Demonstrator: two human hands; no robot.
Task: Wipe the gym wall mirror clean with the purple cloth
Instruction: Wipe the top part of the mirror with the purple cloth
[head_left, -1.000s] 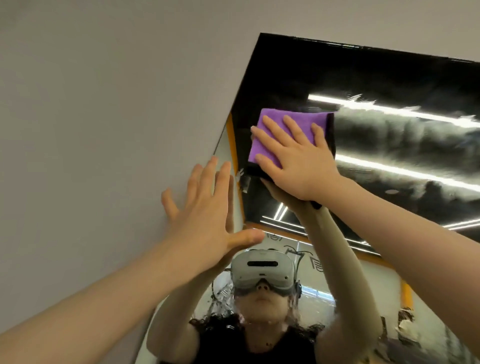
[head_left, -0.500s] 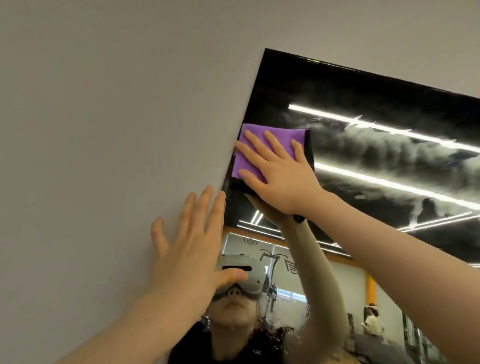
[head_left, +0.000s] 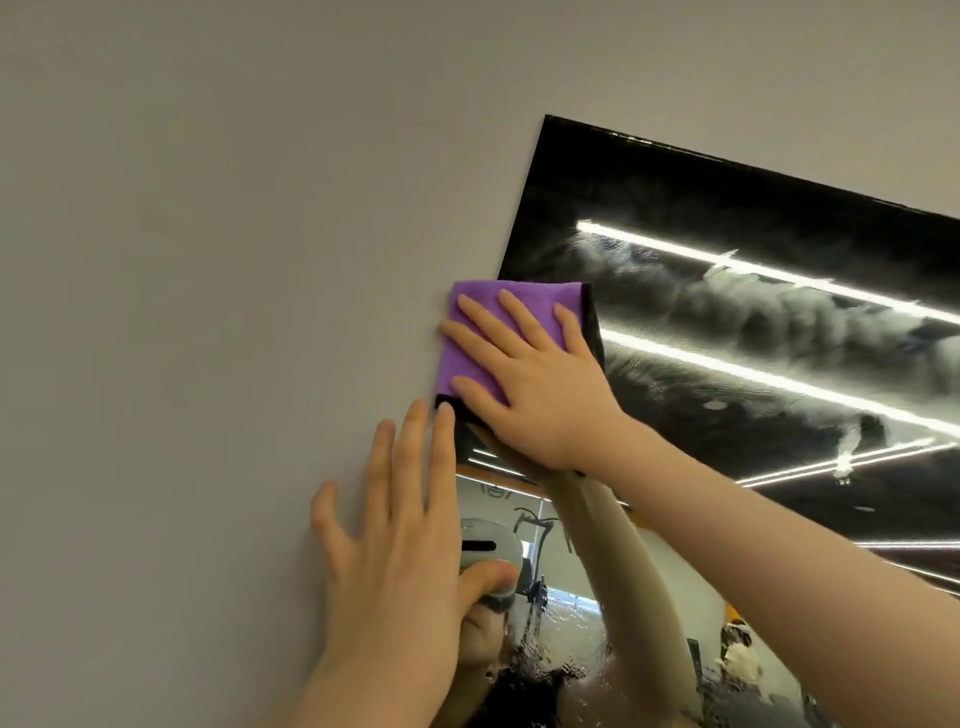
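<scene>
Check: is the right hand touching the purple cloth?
Touching. The head view shows the right hand laid flat on the purple cloth, straight fingers pressing it over the mirror's left edge.

wall: plain grey | left of and above glass

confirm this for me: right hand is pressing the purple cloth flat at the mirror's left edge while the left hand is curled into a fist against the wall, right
Not quite. The head view shows the left hand is no fist: its fingers are straight and spread, flat against the wall. The rest holds: the right hand presses the purple cloth flat at the mirror's left edge.
</scene>
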